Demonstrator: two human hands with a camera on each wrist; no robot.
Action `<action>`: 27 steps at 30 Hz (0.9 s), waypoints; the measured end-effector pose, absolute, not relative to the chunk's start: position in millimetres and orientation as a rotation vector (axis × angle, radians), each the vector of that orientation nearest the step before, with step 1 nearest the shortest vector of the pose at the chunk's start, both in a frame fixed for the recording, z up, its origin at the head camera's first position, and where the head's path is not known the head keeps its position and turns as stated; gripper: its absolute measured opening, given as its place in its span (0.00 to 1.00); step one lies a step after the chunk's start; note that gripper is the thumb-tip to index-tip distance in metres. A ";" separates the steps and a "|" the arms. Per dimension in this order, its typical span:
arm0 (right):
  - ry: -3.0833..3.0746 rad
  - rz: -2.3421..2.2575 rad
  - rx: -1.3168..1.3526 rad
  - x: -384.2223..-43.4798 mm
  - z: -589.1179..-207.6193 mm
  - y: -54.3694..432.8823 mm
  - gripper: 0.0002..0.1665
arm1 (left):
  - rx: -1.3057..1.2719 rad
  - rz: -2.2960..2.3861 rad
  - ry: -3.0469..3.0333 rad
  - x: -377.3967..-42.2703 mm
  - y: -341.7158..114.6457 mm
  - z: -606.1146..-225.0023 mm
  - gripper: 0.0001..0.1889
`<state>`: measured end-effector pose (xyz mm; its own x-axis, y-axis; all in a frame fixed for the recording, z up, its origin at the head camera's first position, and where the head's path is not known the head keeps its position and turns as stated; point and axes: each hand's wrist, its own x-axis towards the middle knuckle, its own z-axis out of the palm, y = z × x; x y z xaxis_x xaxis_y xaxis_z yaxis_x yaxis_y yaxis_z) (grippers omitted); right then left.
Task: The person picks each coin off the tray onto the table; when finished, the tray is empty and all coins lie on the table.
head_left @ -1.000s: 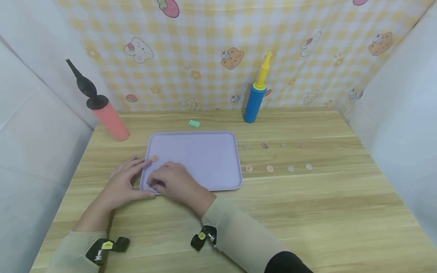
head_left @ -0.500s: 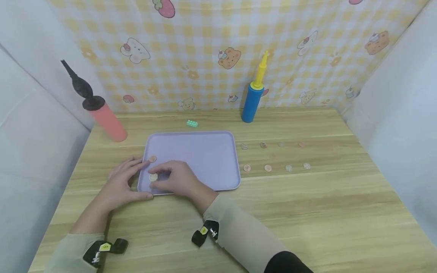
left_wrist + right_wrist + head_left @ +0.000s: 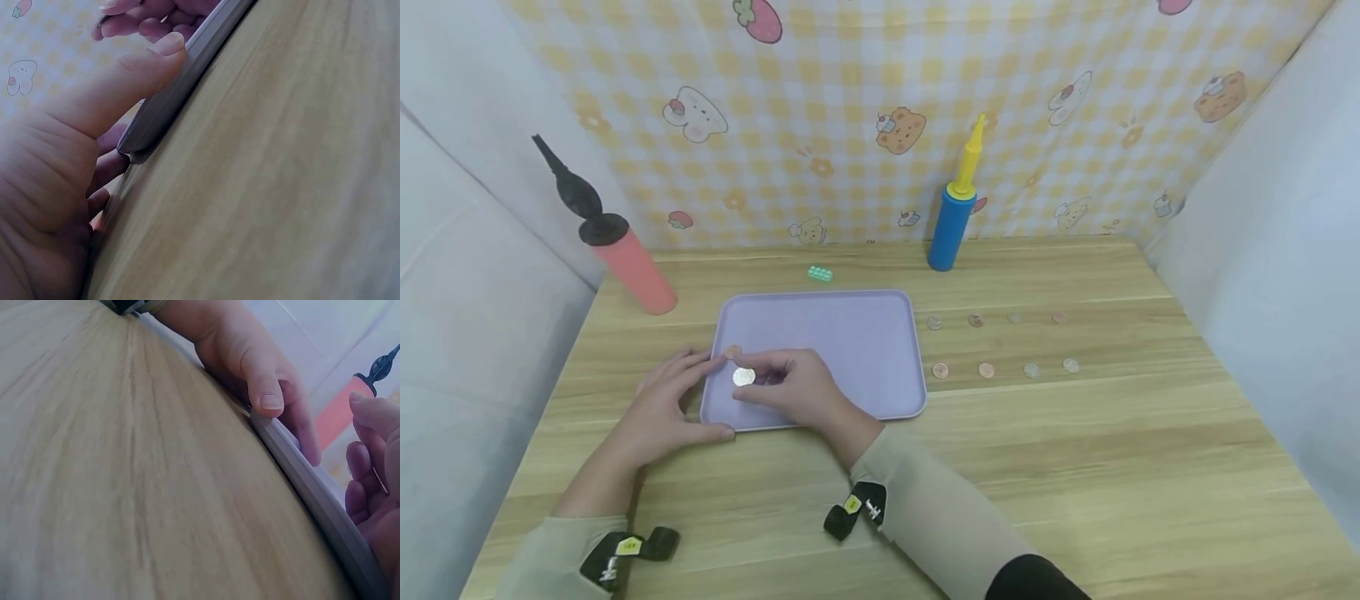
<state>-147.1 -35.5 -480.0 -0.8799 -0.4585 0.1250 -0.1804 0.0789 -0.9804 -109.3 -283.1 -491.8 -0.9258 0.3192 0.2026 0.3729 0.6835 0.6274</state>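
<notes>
A shiny silver coin [image 3: 743, 377] is pinched between the thumb and fingertips of my right hand [image 3: 797, 385], above the left end of the lilac tray [image 3: 842, 333]. My left hand [image 3: 662, 408] spans the tray's near left corner, its fairly straight fingers along the left rim and its thumb on the near rim. In the left wrist view that thumb [image 3: 150, 69] rests against the tray's edge. A copper-coloured coin [image 3: 733, 352] lies in the tray by the left index fingertip.
Right of the tray, several coins lie in two rows, with a copper one [image 3: 986, 370] in the nearer row. A green toy brick [image 3: 820, 273] sits behind the tray. A blue and yellow hand pump [image 3: 951, 229] and a pink and black one [image 3: 638, 271] stand at the back.
My right hand has picked up the silver coin from the tray's near left part and raised it, moving slightly away from me. The left hand has stayed at the corner.
</notes>
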 end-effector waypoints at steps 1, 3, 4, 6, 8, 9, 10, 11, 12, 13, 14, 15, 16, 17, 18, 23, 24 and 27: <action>2.140 -1.895 -0.645 -146.4 -480.6 -34.9 0.24 | -0.579 -1.074 -2.814 -109.3 -283.2 -492.0 0.56; 2.162 -1.910 -0.630 -144.8 -482.4 -33.3 0.24 | -0.577 -1.066 -2.822 -109.6 -283.5 -492.5 0.56; 2.175 -1.922 -0.617 -144.1 -483.3 -32.3 0.23 | -0.576 -1.063 -2.824 -109.6 -283.5 -492.5 0.56; 2.203 -1.936 -0.583 -142.4 -483.9 -29.8 0.23 | -0.569 -1.054 -2.831 -109.6 -283.7 -492.5 0.57; 2.227 -1.946 -0.545 -141.2 -483.7 -27.4 0.24 | -0.558 -1.053 -2.838 -109.3 -283.6 -491.9 0.57; 2.238 -1.947 -0.535 -140.7 -483.3 -25.9 0.24 | -0.555 -1.055 -2.838 -108.9 -283.4 -491.2 0.57; 2.244 -1.947 -0.529 -140.2 -482.9 -24.3 0.24 | -0.552 -1.056 -2.839 -108.6 -283.5 -490.9 0.57; 2.250 -1.943 -0.527 -139.7 -482.4 -22.6 0.25 | -0.549 -1.056 -2.842 -108.3 -283.5 -490.6 0.57; 2.259 -1.940 -0.529 -139.4 -482.4 -20.9 0.25 | -0.549 -1.061 -2.842 -108.2 -283.7 -490.5 0.57; 2.275 -1.934 -0.536 -139.2 -482.3 -18.6 0.25 | -0.548 -1.066 -2.842 -108.1 -283.6 -490.4 0.57; 2.283 -1.936 -0.536 -139.1 -482.4 -16.3 0.25 | -0.548 -1.067 -2.841 -108.3 -283.7 -490.6 0.57; 2.294 -1.937 -0.535 -139.0 -482.5 -13.6 0.24 | -0.549 -1.070 -2.843 -108.4 -283.8 -490.6 0.58; 2.304 -1.942 -0.530 -139.0 -482.6 -10.8 0.24 | -0.543 -1.069 -2.847 -108.5 -283.9 -490.8 0.57; 2.318 -1.949 -0.521 -139.2 -482.7 -8.0 0.24 | -0.538 -1.071 -2.851 -108.3 -284.0 -490.7 0.57; 2.335 -1.954 -0.519 -139.6 -483.1 -5.0 0.23 | -0.533 -1.069 -2.854 -108.3 -284.1 -490.7 0.57; 2.507 -1.891 -0.600 -142.6 -485.5 11.4 0.21 | -0.536 -1.064 -2.856 -106.8 -283.1 -489.0 0.57; 2.555 -1.859 -0.649 -143.2 -486.4 14.9 0.21 | -0.543 -1.065 -2.851 -107.0 -282.9 -489.1 0.57; 2.745 -1.700 -0.842 -145.0 -488.6 25.9 0.20 | -0.558 -1.075 -2.837 -107.3 -282.0 -489.1 0.58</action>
<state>-145.0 25.9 -488.6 -0.8548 -0.3127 0.4142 -0.5102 0.3596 -0.7813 -107.3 -282.0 -489.1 -0.9330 0.3125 0.1786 0.3524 0.6917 0.6303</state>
